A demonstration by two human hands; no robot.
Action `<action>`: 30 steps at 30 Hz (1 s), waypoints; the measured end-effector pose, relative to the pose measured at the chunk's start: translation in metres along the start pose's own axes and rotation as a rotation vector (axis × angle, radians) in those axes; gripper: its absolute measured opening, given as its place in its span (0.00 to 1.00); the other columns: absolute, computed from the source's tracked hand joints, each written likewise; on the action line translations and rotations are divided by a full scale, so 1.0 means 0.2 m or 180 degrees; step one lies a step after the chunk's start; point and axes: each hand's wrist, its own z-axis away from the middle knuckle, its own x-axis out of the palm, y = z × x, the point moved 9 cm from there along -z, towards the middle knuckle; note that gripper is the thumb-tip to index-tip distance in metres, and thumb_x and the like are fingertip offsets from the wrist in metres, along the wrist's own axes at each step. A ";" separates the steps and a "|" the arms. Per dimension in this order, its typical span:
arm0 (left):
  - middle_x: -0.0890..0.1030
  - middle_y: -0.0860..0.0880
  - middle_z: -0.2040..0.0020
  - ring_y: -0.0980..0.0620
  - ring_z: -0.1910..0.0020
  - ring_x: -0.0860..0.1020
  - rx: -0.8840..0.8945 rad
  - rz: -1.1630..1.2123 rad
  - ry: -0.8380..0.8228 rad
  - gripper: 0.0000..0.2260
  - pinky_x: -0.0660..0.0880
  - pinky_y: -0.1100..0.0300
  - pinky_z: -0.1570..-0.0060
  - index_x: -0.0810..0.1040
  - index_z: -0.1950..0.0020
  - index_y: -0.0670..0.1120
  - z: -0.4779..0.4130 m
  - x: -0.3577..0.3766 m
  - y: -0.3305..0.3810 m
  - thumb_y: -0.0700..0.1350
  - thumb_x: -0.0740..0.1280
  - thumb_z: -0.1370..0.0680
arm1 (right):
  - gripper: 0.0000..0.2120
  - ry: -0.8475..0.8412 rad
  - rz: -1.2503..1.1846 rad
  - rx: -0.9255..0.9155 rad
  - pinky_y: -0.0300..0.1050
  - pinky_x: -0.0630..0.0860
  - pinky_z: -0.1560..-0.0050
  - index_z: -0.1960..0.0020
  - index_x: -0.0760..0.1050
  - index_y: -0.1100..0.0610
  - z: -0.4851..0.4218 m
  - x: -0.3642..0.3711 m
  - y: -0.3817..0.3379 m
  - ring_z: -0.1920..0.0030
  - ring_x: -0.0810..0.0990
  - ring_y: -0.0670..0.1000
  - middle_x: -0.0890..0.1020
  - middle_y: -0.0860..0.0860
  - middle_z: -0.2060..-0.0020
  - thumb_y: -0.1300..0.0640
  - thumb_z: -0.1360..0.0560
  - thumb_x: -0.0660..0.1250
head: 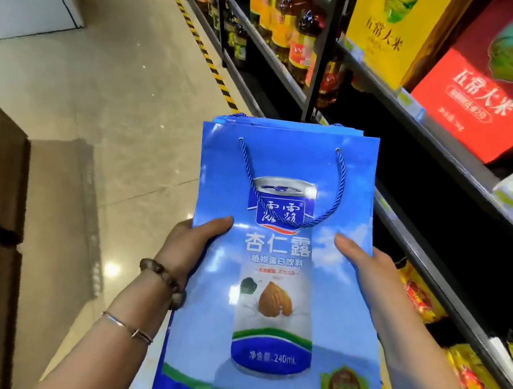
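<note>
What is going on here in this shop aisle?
A person stands in a shop aisle holding a stack of flat blue gift bags printed with a drink can. The left hand grips the stack's left edge and the right hand its right edge, thumbs on top. Beside them, shelves with oil bottles and rice boxes run along the right.

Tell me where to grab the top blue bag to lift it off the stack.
Pinch the cord handle from above: it lies loose on the flat face of the top bag, while the left hand and right hand clamp the side edges of the stack.
</note>
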 end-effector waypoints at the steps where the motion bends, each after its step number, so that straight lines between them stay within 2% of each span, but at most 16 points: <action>1: 0.84 0.45 0.52 0.46 0.55 0.83 -0.0033 -0.0002 -0.0073 0.13 0.78 0.55 0.54 0.81 0.48 0.42 -0.12 -0.04 0.06 0.49 0.67 0.26 | 0.08 0.0056 -0.0008 0.0004 0.38 0.78 0.71 0.49 0.79 0.56 -0.07 0.08 -0.03 0.67 0.83 0.48 0.84 0.53 0.59 0.57 0.27 0.68; 4: 0.83 0.49 0.48 0.49 0.48 0.81 -0.0066 -0.0023 -0.0182 0.17 0.72 0.51 0.40 0.81 0.46 0.46 -0.43 -0.13 0.23 0.56 0.66 0.26 | 0.07 0.0140 -0.0051 0.0045 0.36 0.78 0.71 0.49 0.79 0.56 -0.26 0.27 -0.11 0.68 0.83 0.47 0.83 0.50 0.61 0.57 0.26 0.66; 6: 0.83 0.47 0.48 0.47 0.47 0.81 -0.0155 -0.0040 -0.0225 0.19 0.71 0.48 0.38 0.81 0.46 0.45 -0.60 -0.16 0.31 0.57 0.68 0.28 | 0.05 0.0219 -0.0061 0.0073 0.34 0.75 0.74 0.51 0.78 0.56 -0.37 0.36 -0.17 0.71 0.82 0.44 0.83 0.50 0.64 0.58 0.26 0.66; 8: 0.83 0.46 0.49 0.46 0.48 0.81 -0.0228 -0.0118 -0.0290 0.19 0.72 0.48 0.40 0.82 0.47 0.44 -0.75 -0.15 0.38 0.57 0.68 0.29 | 0.04 0.0341 -0.0127 0.0136 0.35 0.76 0.74 0.53 0.79 0.56 -0.47 0.42 -0.21 0.71 0.82 0.46 0.84 0.50 0.66 0.57 0.27 0.67; 12: 0.84 0.46 0.52 0.47 0.52 0.82 -0.0225 -0.0559 -0.0251 0.18 0.76 0.54 0.48 0.81 0.50 0.43 -1.06 -0.11 0.56 0.57 0.66 0.27 | 0.11 0.0554 -0.0265 0.0226 0.45 0.78 0.61 0.49 0.79 0.59 -0.71 0.49 -0.27 0.61 0.83 0.54 0.84 0.56 0.58 0.55 0.28 0.69; 16: 0.84 0.45 0.52 0.45 0.52 0.82 -0.0229 -0.0841 -0.0493 0.26 0.74 0.47 0.42 0.81 0.48 0.43 -1.39 0.03 0.72 0.62 0.68 0.33 | 0.12 0.0751 -0.0548 0.0259 0.50 0.78 0.56 0.48 0.79 0.61 -0.98 0.52 -0.33 0.58 0.83 0.58 0.84 0.58 0.56 0.55 0.28 0.68; 17: 0.84 0.45 0.52 0.45 0.52 0.82 -0.0255 -0.0859 -0.0533 0.25 0.75 0.49 0.44 0.81 0.47 0.43 -1.48 0.07 0.76 0.62 0.68 0.32 | 0.12 0.0820 -0.0599 0.0266 0.49 0.78 0.57 0.49 0.80 0.61 -1.07 0.52 -0.35 0.60 0.83 0.57 0.84 0.58 0.57 0.55 0.28 0.68; 19: 0.84 0.47 0.53 0.49 0.54 0.82 -0.0199 -0.0908 -0.0657 0.17 0.77 0.56 0.51 0.81 0.48 0.43 -1.66 0.19 0.85 0.55 0.66 0.26 | 0.11 0.0978 -0.0713 0.0277 0.45 0.77 0.61 0.50 0.80 0.63 -1.23 0.50 -0.40 0.64 0.82 0.54 0.84 0.57 0.60 0.57 0.28 0.68; 21: 0.84 0.48 0.54 0.53 0.58 0.82 -0.0229 -0.0956 -0.0741 0.11 0.77 0.62 0.58 0.81 0.52 0.44 -1.82 0.30 0.92 0.51 0.65 0.24 | 0.10 0.1137 -0.0761 0.0316 0.42 0.77 0.63 0.51 0.80 0.63 -1.37 0.48 -0.44 0.66 0.82 0.51 0.84 0.55 0.61 0.57 0.28 0.69; 22: 0.84 0.48 0.55 0.53 0.59 0.82 -0.0302 -0.0989 -0.0782 0.11 0.78 0.61 0.58 0.81 0.54 0.44 -1.89 0.35 0.94 0.50 0.66 0.25 | 0.09 0.1198 -0.0798 0.0331 0.42 0.77 0.64 0.51 0.80 0.62 -1.42 0.48 -0.45 0.66 0.83 0.51 0.85 0.54 0.62 0.57 0.28 0.68; 24: 0.84 0.45 0.54 0.47 0.56 0.83 -0.0458 -0.1131 -0.0829 0.14 0.79 0.54 0.53 0.82 0.53 0.42 -2.04 0.42 0.96 0.53 0.69 0.28 | 0.07 0.1259 -0.1064 0.0367 0.40 0.77 0.68 0.53 0.80 0.62 -1.52 0.49 -0.45 0.67 0.83 0.50 0.85 0.54 0.64 0.60 0.27 0.67; 26: 0.84 0.44 0.55 0.43 0.54 0.82 -0.0607 -0.1360 -0.0825 0.16 0.78 0.49 0.49 0.82 0.53 0.42 -2.19 0.48 0.96 0.54 0.70 0.28 | 0.07 0.1385 -0.1280 0.0485 0.41 0.78 0.70 0.53 0.80 0.64 -1.62 0.49 -0.43 0.67 0.83 0.53 0.85 0.57 0.64 0.61 0.27 0.66; 28: 0.84 0.42 0.55 0.43 0.56 0.82 -0.0656 -0.1522 -0.0916 0.13 0.78 0.51 0.52 0.82 0.54 0.41 -2.33 0.56 0.93 0.51 0.67 0.26 | 0.08 0.1590 -0.1374 0.0631 0.42 0.78 0.71 0.51 0.79 0.65 -1.72 0.46 -0.37 0.67 0.83 0.55 0.85 0.59 0.64 0.61 0.27 0.67; 30: 0.84 0.42 0.57 0.44 0.59 0.83 -0.0720 -0.1701 -0.1036 0.13 0.79 0.54 0.57 0.81 0.54 0.40 -2.48 0.64 0.87 0.50 0.67 0.25 | 0.07 0.1723 -0.1586 0.0765 0.42 0.77 0.72 0.54 0.80 0.65 -1.83 0.44 -0.28 0.69 0.83 0.55 0.84 0.58 0.66 0.62 0.28 0.67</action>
